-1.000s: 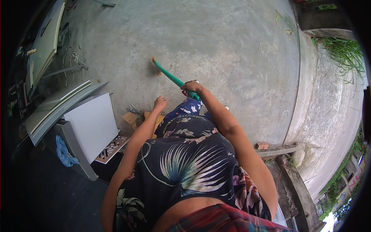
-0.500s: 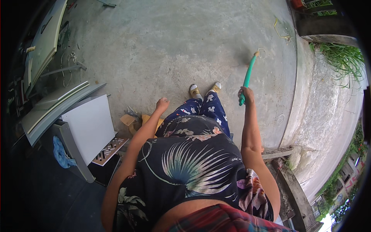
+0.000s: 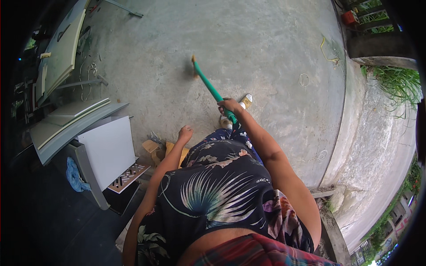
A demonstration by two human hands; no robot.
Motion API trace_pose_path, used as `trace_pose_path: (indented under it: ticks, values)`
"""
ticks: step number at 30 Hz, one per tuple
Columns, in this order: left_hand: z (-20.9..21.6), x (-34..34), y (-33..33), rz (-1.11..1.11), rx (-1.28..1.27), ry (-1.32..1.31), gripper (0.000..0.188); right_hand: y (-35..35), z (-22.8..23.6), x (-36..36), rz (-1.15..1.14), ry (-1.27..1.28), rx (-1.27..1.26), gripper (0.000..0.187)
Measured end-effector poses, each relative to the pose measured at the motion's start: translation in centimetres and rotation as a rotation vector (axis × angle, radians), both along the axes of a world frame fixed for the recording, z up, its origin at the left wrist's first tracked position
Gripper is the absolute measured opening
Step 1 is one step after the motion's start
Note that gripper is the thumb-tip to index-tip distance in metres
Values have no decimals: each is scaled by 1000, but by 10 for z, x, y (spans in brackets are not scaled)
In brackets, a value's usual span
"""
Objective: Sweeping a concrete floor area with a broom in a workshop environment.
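My right hand (image 3: 230, 105) is closed around the green handle of what looks like a broom (image 3: 208, 85). It slants away from me to the left, over the concrete floor. Its far end is small, brownish and blurred, so the head's shape cannot be made out. My left hand (image 3: 185, 133) hangs beside my body at the left, fingers curled in, with nothing visible in it. My feet in yellow and white shoes stand below, one partly hidden behind the right hand and handle.
Flat panels (image 3: 66, 117) and a white board (image 3: 108, 148) lean at the left, near a blue cloth bundle (image 3: 75, 175). Cardboard (image 3: 153, 148) lies by my left arm. A yellow cord (image 3: 327, 49) and a thin ring (image 3: 304, 80) lie on the floor near the right wall (image 3: 370, 128).
My right hand has swung the broom from the right across to the left, in front of my feet. One foot has shifted back toward me. The left hand stays curled at the left.
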State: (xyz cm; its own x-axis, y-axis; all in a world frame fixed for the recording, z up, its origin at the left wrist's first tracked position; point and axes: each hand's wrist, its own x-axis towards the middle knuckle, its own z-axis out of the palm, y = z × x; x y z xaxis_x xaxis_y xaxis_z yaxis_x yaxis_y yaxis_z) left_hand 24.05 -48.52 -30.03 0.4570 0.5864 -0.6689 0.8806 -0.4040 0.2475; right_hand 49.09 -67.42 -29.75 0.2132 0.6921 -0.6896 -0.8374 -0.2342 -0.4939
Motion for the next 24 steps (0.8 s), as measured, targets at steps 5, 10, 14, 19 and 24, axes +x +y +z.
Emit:
trace_pose_path:
  ticks: [5, 10, 14, 19, 24]
  values:
    - [10, 12, -15, 26, -5, 77, 38, 12, -37, 36, 110, 165, -88, 14]
    - [-11, 27, -18, 43, -31, 48, 39, -141, -57, 81, -45, 238, 20, 17]
    - [-10, 88, -23, -68, -24, 45, 38, -268, -68, 90, -434, 468, -168, 15]
    - [-15, 136, -18, -74, -69, -63, 39, -249, -46, 71, -808, 134, -520, 10]
    - [-4, 153, -17, -162, -77, -71, 38, -198, -13, 44, -960, 62, -383, 12]
